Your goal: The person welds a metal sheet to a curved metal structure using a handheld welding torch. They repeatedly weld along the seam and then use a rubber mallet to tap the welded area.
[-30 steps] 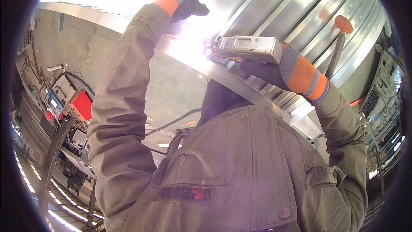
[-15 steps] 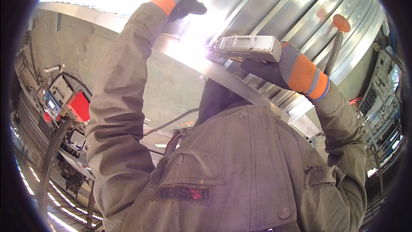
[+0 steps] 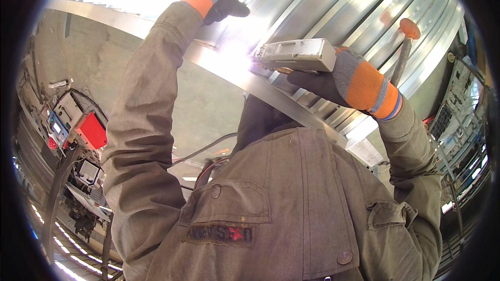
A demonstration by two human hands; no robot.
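My right hand (image 3: 333,80), in a dark, grey and orange glove, is wrapped round a boxy silver welding torch (image 3: 299,54). Its nozzle points left at a glaring white-violet spot on the edge of a metal frame (image 3: 281,101). Left of the glare, my left hand (image 3: 227,6), gloved alike, lies over the bright ribbed metal panel (image 3: 323,10). Its fingers reach toward the right, and I see nothing held in them. The glare washes out the metal below that hand.
A bar-like tool with a rounded orange end (image 3: 410,28) lies across the panel's right side. On the floor at left stand a red box (image 3: 91,130) and a machine with a small screen (image 3: 57,126). A dark cable (image 3: 205,147) runs beside my body. Metal racks (image 3: 458,99) stand at far right.
The torch's rear end has tipped slightly up and to the left with my right hand. The bright spot stays at nearly the same place. My left hand has hardly moved.
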